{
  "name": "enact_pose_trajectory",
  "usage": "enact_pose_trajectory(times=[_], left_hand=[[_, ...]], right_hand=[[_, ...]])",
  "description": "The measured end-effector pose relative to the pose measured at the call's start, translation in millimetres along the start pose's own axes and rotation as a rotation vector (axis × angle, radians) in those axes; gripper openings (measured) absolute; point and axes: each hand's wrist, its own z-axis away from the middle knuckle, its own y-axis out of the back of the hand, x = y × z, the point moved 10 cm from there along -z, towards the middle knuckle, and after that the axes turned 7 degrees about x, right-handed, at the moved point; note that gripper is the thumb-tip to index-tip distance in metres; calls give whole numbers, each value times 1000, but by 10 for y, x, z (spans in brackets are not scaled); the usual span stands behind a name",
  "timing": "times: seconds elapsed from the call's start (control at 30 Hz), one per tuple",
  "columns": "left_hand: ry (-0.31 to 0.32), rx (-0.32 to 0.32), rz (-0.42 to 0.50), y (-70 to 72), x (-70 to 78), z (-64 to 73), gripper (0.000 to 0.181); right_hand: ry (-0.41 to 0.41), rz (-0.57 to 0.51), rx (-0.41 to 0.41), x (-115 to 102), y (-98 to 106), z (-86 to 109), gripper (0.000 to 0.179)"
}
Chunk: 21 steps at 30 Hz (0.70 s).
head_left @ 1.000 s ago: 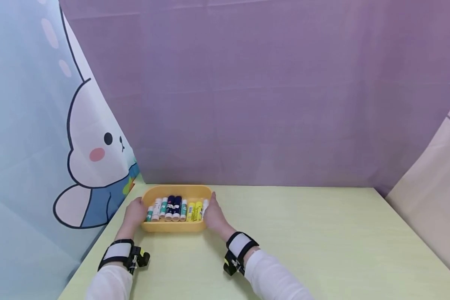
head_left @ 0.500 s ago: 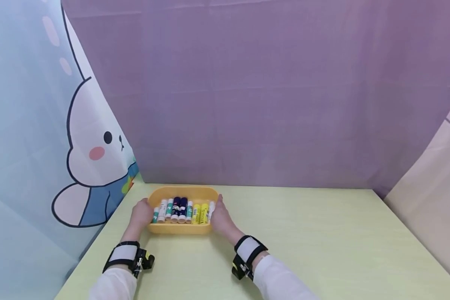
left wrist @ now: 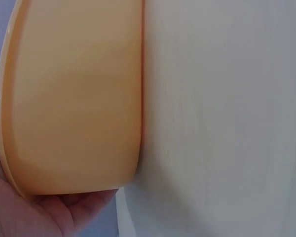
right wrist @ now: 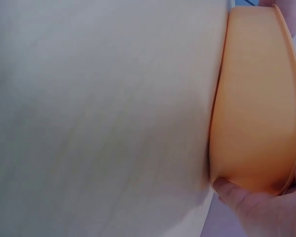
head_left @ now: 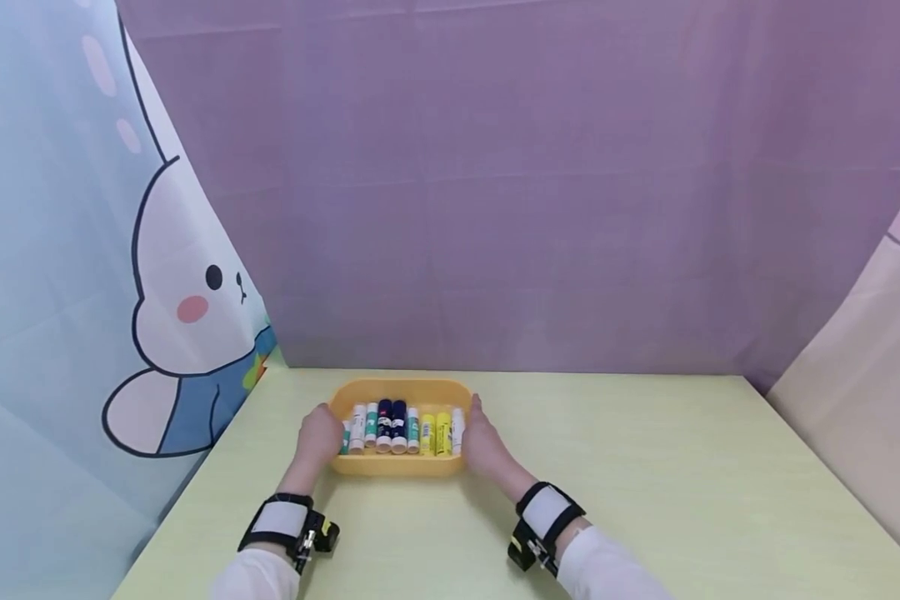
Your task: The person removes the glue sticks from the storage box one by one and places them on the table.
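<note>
An orange-yellow plastic tray (head_left: pixel 397 467) stands toward the back of the table, left of centre. Several glue sticks (head_left: pixel 398 427) lie side by side in it, with white, green, dark blue and yellow bodies. My left hand (head_left: pixel 319 435) grips the tray's left end, and my right hand (head_left: pixel 486 442) grips the right end. In the left wrist view, fingers (left wrist: pixel 71 212) curl under the rim against the end wall. In the right wrist view, a finger (right wrist: pixel 232 193) reaches down to the tray's lower edge, close over the table.
The pale yellow-green table (head_left: pixel 645 483) stretches far to the right of the tray. Behind it hangs a purple cloth (head_left: pixel 510 208), close past the tray's back rim. A blue curtain with a cartoon rabbit (head_left: pixel 195 275) borders the left side, and another cloth (head_left: pixel 870 375) the right.
Both hands have moved the tray to the right along the table and slightly toward me, with the glue sticks still lying in it. The grip at both ends has stayed the same.
</note>
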Motion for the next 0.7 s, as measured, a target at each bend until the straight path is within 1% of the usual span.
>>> enact_pose_trajectory(times=[0.13, 0.27, 0.37, 0.47, 0.57, 0.7], left_hand=[[-34, 25, -14, -98, 125, 68, 27], [-46, 45, -5, -184, 275, 147, 26], [-42, 45, -1, -243, 386, 196, 23], [-35, 26, -17, -301, 483, 238, 19], [-28, -1, -34, -353, 568, 276, 16], [-32, -25, -55, -401, 659, 312, 14]], right_hand=[[-6, -8, -2, 104, 117, 48, 55], [-36, -4, 4, 246, 252, 87, 56], [-46, 13, 13, 334, 357, 110, 56], [-55, 33, 19, 398, 460, 137, 56], [-44, 56, 25, 438, 557, 165, 56], [1, 79, 28, 478, 657, 182, 54]])
